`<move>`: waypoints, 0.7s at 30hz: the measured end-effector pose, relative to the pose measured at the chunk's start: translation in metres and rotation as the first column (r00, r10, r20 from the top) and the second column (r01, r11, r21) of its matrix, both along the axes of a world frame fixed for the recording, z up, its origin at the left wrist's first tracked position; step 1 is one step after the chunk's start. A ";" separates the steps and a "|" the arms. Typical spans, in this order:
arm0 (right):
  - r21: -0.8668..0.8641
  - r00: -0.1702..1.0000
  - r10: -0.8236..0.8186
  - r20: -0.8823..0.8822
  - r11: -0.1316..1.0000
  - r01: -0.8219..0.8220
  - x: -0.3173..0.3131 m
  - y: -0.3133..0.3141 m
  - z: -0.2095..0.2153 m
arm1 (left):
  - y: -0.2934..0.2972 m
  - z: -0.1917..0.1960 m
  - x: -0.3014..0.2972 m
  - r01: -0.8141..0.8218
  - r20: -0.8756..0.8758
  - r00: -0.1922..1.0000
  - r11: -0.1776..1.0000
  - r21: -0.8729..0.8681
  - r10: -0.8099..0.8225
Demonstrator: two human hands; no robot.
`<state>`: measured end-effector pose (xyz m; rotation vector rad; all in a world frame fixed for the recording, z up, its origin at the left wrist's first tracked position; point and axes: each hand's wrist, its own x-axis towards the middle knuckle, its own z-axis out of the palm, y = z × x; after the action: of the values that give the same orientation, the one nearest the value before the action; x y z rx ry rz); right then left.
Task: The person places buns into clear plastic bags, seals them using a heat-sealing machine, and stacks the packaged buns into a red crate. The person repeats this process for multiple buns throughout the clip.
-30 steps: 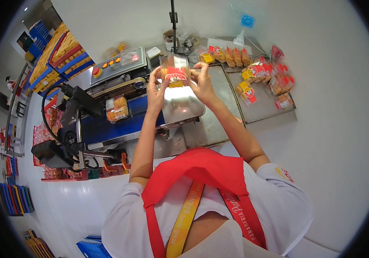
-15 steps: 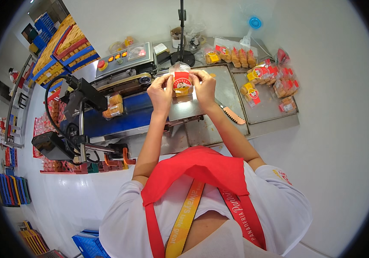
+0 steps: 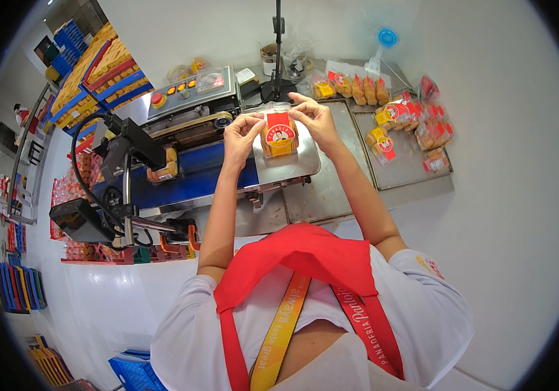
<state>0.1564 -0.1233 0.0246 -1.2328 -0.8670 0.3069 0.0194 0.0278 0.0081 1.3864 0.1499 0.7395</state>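
A clear bag of bread (image 3: 281,144) with a red and yellow label stands or leans over the metal end plate (image 3: 305,165) of the conveyor, its label facing up toward me. My left hand (image 3: 243,138) pinches its upper left edge between thumb and fingers. At the upper right corner, my right hand (image 3: 318,125) grips the bag with thumb and a finger, the index finger raised. Another bagged bread (image 3: 164,167) lies on the blue conveyor belt (image 3: 211,166), partly hidden by a black device (image 3: 137,142) on a stand.
Several labelled bread bags (image 3: 393,114) lie on metal trays (image 3: 410,177) at right. A control box (image 3: 191,91) with a red button sits behind the belt. A black upright pole (image 3: 278,49) stands at the back. Stacked bread crates (image 3: 107,68) are far left.
My hands have brought the bag slightly nearer and right. The bread on the belt has moved left under the black device. My right forearm now covers the peach-handled knife.
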 end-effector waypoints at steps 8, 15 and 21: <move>0.096 0.968 0.119 -0.221 0.990 -0.100 0.006 0.005 -0.012 | 0.006 -0.002 0.004 -0.032 0.092 0.995 0.997 0.067 0.026; 0.137 0.966 0.062 -0.251 0.990 -0.028 0.000 0.006 -0.017 | 0.008 -0.007 0.005 0.055 0.033 0.998 0.986 0.157 -0.061; 0.105 0.974 0.102 -0.200 0.991 -0.082 0.012 -0.001 -0.007 | -0.014 -0.008 0.009 0.132 -0.278 0.961 0.888 0.440 -0.005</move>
<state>0.1681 -0.1239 0.0179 -1.0531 -0.7526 0.4544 0.0287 0.0133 0.0005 1.9343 0.1444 0.5388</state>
